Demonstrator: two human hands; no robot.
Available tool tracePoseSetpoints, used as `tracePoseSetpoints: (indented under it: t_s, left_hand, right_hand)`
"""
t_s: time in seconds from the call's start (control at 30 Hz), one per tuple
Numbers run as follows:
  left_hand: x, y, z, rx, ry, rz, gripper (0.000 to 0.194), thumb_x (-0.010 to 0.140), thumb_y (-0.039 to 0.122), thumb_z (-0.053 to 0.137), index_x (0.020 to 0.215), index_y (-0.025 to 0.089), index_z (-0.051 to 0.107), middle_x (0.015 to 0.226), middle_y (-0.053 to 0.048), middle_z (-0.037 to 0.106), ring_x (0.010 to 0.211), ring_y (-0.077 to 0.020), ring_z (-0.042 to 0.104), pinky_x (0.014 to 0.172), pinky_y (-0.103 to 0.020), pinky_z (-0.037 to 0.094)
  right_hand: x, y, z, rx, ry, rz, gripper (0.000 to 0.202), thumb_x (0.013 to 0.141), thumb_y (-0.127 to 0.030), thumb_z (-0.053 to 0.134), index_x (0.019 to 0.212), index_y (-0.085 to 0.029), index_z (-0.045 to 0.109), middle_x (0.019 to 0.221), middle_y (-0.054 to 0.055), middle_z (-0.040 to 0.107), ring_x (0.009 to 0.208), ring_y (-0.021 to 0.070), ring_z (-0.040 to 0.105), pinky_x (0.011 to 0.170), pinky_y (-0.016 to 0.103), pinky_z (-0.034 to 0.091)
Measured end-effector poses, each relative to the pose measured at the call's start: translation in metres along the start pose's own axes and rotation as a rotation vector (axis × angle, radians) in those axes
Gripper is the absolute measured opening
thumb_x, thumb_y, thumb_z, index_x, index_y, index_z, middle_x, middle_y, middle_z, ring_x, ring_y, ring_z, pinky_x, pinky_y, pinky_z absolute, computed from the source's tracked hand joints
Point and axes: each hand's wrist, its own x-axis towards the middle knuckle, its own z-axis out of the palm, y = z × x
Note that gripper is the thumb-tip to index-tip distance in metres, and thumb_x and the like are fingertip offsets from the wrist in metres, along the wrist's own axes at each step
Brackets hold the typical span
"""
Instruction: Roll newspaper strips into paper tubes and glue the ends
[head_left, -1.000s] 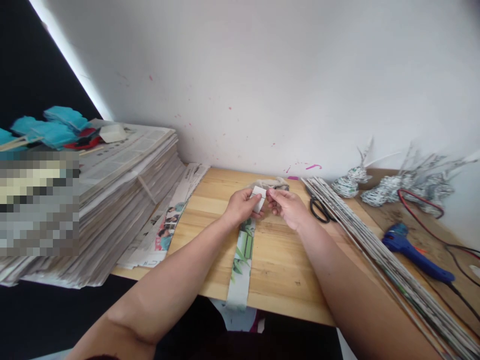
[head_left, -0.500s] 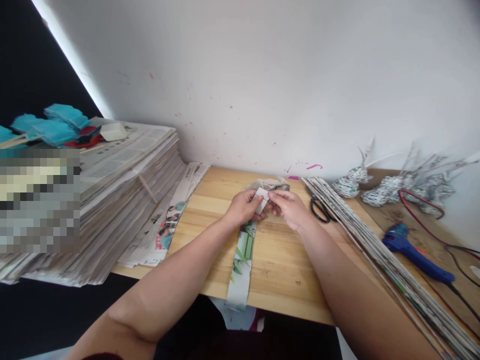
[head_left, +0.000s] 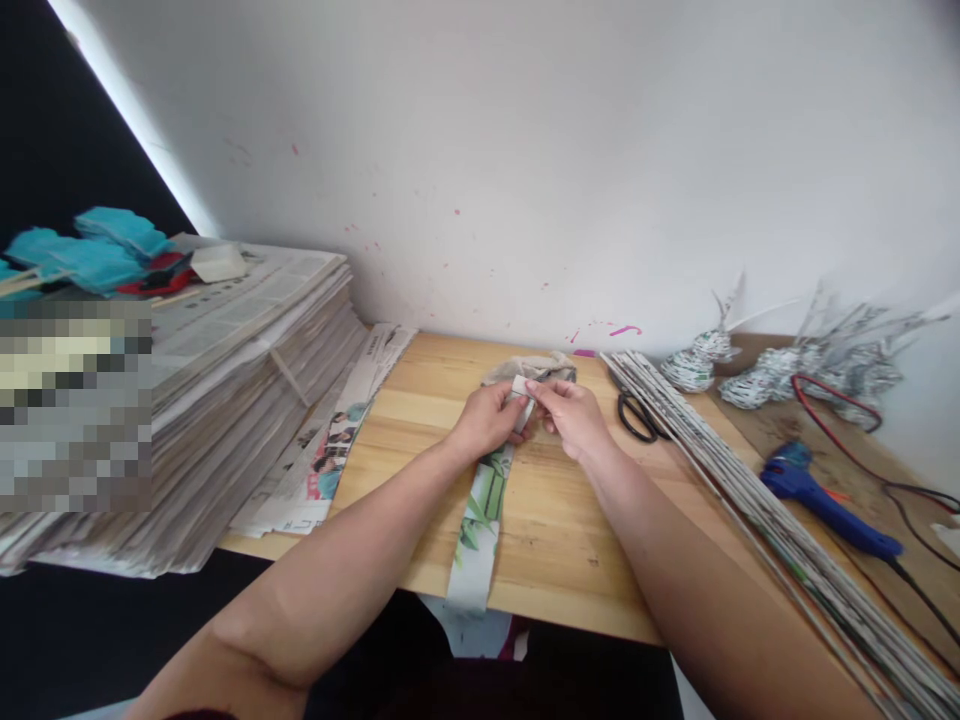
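White folded paper [head_left: 519, 384] pinched by left fingers [head_left: 514, 404], right fingers [head_left: 541, 393]; green-printed strip [head_left: 475, 540] below, on wooden table [head_left: 577, 520].

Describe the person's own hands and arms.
The left hand and right hand wear no gloves, and no rings or watch show. The left arm and right arm look bare, except for a dark edge, perhaps a sleeve, at the left arm's lower end.

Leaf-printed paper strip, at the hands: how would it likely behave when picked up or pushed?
The leaf-printed paper strip is probably floppy, since it looks thin and long for its width. It should be light, being only a narrow band. Pushed endwise, it may buckle rather than roll, as it lies flat on the wooden tabletop.
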Motion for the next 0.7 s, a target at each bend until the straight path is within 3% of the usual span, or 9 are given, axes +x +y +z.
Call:
tracePoseSetpoints:
  t_s: [0.1,0.2,0.3,0.43,0.6,0.7]
  left_hand:
    - [0.001,0.000,0.000,-0.042,-0.025,-0.026,0.015,0.084,0.027,0.055,0.091,0.015,0.059,0.066,-0.003,0.064,0.057,-0.0161,0.065,0.051,-0.026,0.054]
    - [0.002,0.002,-0.002,-0.101,-0.013,-0.058,0.015,0.084,0.025,0.056,0.092,0.014,0.060,0.065,-0.002,0.063,0.053,-0.0142,0.063,0.050,-0.025,0.053]
    - [0.002,0.005,-0.003,-0.122,0.027,-0.091,0.016,0.084,0.023,0.056,0.094,0.013,0.061,0.060,-0.002,0.063,0.053,-0.0141,0.063,0.051,-0.025,0.053]
    - [0.002,0.006,-0.003,-0.145,0.024,-0.110,0.018,0.084,0.024,0.057,0.097,0.013,0.062,0.062,-0.002,0.064,0.053,-0.0140,0.063,0.050,-0.024,0.052]
    - [0.005,0.000,-0.004,-0.137,-0.006,-0.088,0.021,0.083,0.027,0.058,0.099,0.013,0.062,0.068,-0.004,0.065,0.054,-0.0136,0.063,0.050,-0.024,0.053]
    - [0.006,-0.005,-0.004,-0.065,0.000,-0.006,0.022,0.082,0.028,0.059,0.098,0.014,0.062,0.072,-0.004,0.065,0.059,-0.0145,0.064,0.052,-0.025,0.054]
  right_hand:
    - [0.001,0.001,-0.001,-0.027,0.003,-0.018,0.041,0.059,-0.048,0.079,0.053,-0.018,0.051,0.043,-0.004,0.048,0.035,0.0064,0.036,0.032,0.021,0.022]
    - [0.003,-0.001,-0.006,-0.028,-0.056,-0.004,0.041,0.061,-0.053,0.076,0.057,-0.017,0.057,0.052,-0.002,0.053,0.041,0.0080,0.045,0.034,0.021,0.026]
    - [0.006,-0.005,-0.013,-0.015,-0.136,0.023,0.039,0.061,-0.053,0.076,0.070,-0.016,0.067,0.067,0.001,0.060,0.052,0.0094,0.053,0.038,0.019,0.030]
    - [0.006,-0.007,-0.019,-0.097,-0.233,-0.004,0.039,0.063,-0.045,0.078,0.089,-0.016,0.073,0.067,0.002,0.061,0.057,0.0104,0.052,0.042,0.020,0.032]
    - [0.005,-0.004,-0.014,-0.115,-0.193,-0.055,0.033,0.062,-0.042,0.078,0.081,-0.015,0.073,0.061,0.001,0.060,0.054,0.0105,0.049,0.042,0.022,0.031]
    - [0.003,-0.003,-0.009,-0.075,-0.143,-0.043,0.031,0.060,-0.042,0.079,0.075,-0.016,0.071,0.059,0.001,0.060,0.050,0.0106,0.047,0.039,0.022,0.028]
